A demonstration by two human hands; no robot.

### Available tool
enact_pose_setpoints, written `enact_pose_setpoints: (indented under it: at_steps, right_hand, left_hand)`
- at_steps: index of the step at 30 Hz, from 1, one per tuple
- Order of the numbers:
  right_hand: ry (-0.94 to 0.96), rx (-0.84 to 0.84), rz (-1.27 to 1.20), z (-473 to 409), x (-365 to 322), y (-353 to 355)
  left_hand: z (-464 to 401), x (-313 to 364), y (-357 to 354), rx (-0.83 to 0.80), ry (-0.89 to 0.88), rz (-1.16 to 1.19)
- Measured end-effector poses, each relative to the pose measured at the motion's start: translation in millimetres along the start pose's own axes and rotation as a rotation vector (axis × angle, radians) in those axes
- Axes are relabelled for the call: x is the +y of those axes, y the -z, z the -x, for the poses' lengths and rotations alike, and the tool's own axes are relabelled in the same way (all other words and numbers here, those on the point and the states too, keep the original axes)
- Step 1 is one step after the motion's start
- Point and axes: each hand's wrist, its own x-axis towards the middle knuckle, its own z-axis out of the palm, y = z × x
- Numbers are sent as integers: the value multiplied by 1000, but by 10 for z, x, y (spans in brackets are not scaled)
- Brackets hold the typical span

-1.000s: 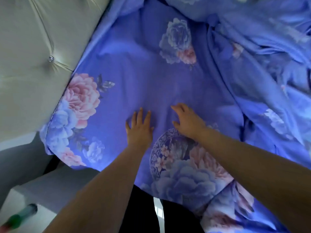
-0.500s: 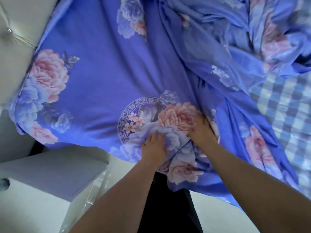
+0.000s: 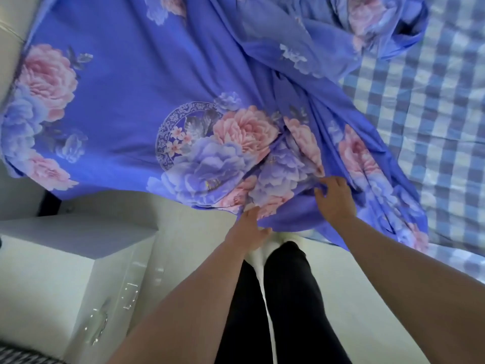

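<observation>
Where we stood: beside the bed (image 3: 433,114)
Left hand (image 3: 249,228): we pinched the hem of the floral cover (image 3: 131,101)
Right hand (image 3: 336,200): we rested it on the cover, fingers unclenched

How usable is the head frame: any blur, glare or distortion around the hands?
Head view: soft all over, with the left hand and right hand smeared at the fingertips; a cool blue cast over the floral cover; small glints on the nightstand drawer handles; wide-angle stretch toward the edges, as on the checked sheet; no hard shadows.
</observation>
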Motion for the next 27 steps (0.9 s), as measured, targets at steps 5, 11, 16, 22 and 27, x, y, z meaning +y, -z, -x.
enact_pose_setpoints:
  at_steps: [5, 11, 16, 22, 27]
  right_hand:
    - [-228, 59, -175, -17, 592, 372]
    - [-270, 98, -212, -488, 1294, 739]
    - [-596, -450, -675, -906, 1630, 957]
    - [-148, -382, -622, -902, 2168, 1356]
    - [-469, -231, -1153, -1093, 2800, 1773]
  left_hand:
    - [55, 281, -308, 193, -45, -209]
    - [-173, 740, -726, 320, -241, -312]
    - [-507, 1203, -1091, 250, -15, -546]
    - [-620, 1784, -1532, 627, 201, -440]
    - [-372, 2463, -2057, 729, 318, 199]
